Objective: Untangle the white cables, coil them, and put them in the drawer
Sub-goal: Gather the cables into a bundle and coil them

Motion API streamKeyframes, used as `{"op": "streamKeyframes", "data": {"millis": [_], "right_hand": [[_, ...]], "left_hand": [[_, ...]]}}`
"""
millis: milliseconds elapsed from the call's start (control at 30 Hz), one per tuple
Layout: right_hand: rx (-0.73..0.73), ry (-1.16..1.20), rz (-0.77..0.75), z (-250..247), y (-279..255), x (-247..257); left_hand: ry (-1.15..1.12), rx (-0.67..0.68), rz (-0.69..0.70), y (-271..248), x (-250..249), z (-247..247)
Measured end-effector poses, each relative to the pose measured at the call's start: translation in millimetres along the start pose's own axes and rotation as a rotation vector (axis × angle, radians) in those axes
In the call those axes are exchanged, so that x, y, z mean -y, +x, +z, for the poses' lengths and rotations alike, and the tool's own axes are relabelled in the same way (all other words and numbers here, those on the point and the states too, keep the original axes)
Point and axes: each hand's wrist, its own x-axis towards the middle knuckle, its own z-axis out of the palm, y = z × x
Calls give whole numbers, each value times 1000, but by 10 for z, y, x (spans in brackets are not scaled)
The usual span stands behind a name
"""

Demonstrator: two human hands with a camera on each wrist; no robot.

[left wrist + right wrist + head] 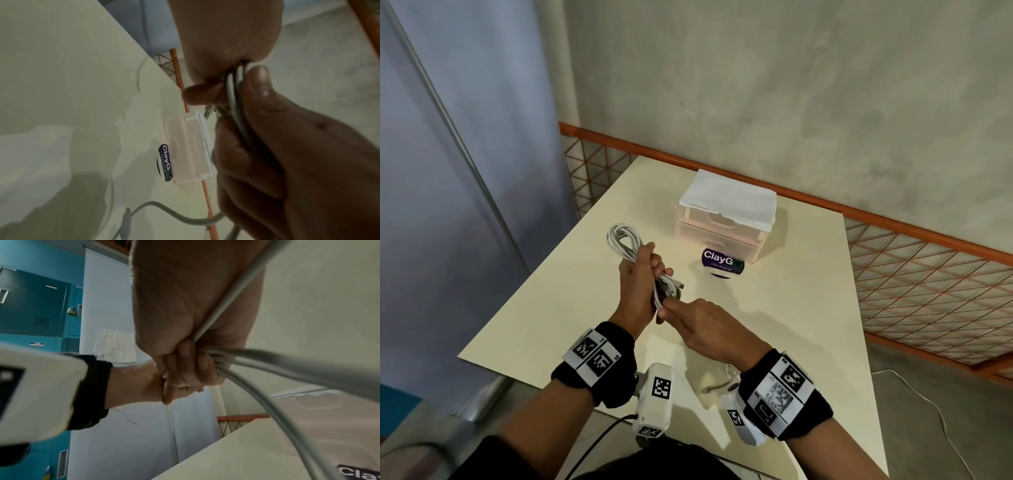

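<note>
Both hands, left hand (637, 274) and right hand (703, 325), grip coiled white cables (624, 240) (above table (791, 308)).

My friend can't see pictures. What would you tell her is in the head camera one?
Two hands hold a coiled bundle of white cables above a cream table: the left hand grips the loops and the right hand pinches the bundle's lower end. Behind them stands a small clear drawer box, its drawers closed, by a purple ClayGo sticker.
</note>
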Motion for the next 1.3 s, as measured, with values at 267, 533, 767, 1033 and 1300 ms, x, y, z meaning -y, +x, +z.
{"op": "streamKeyframes", "data": {"millis": [267,533,767,1033,1300], "right_hand": [[284,362,121,-59,-83,-109],[176,186,164,-531,-146,-296],[131,77,122,-700,-114,-51],[24,-15,64,-690,-41,-78],[1,-32,76,-764,-5,-122]], "left_hand": [[-192,-27,-5,87,-212,-46],[456,335,153,-81,-249,-116],[659,468,212,-241,-227,-35],[733,610,39,-323,-236,9],[582,571,-208,-436,-240,47]]}}
